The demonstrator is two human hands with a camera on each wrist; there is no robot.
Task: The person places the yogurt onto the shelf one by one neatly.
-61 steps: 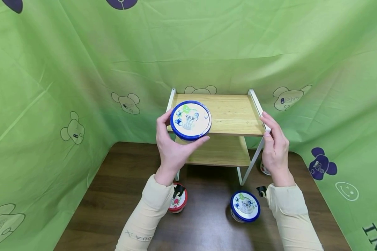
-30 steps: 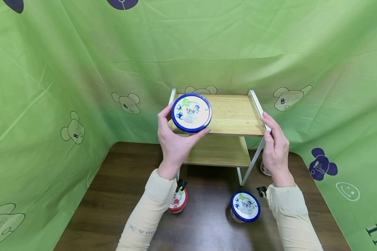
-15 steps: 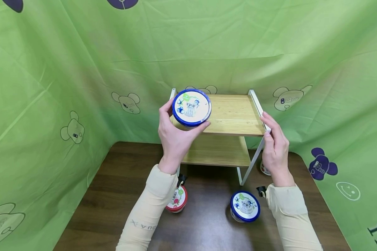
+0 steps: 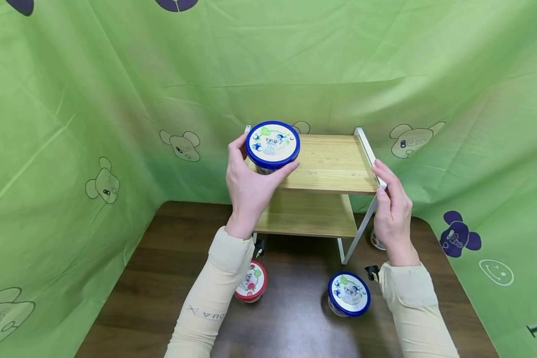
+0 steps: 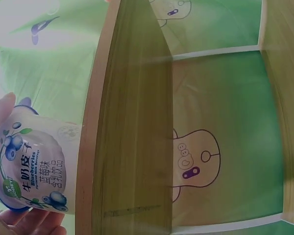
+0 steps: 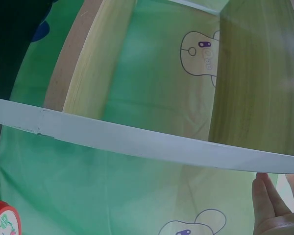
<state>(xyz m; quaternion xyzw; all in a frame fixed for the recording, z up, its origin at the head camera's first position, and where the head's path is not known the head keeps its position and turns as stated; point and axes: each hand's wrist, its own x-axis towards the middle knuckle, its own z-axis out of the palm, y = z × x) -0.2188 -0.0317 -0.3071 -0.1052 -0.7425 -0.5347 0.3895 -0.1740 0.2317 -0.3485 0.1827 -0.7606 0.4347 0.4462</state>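
Observation:
My left hand point(image 4: 249, 194) grips a blue-lidded cup of blueberry milk drink point(image 4: 273, 144) between fingers and thumb, over the left part of the top board of a small two-tier shelf point(image 4: 335, 164). In the left wrist view, the cup's printed side point(image 5: 41, 169) shows, its base end right at the board's front edge. At the shelf's right side, my right hand point(image 4: 393, 214) touches the white metal rail point(image 4: 366, 151) with straight fingers, thumb near the front corner. The right wrist view shows those fingertips point(image 6: 261, 178) against the white frame point(image 6: 137, 139).
A second blue-lidded cup point(image 4: 349, 294) stands on the dark wooden table point(image 4: 295, 333) front right. Left of it is a red-lidded cup point(image 4: 252, 281), partly behind my left sleeve. Another cup point(image 4: 378, 242) sits beyond the shelf's right leg. Green cloth point(image 4: 295, 59) hangs around the table.
My left hand has moved the cup up and away from me, farther over the top board, and its lid now lies more level. My right hand has stayed at the rail.

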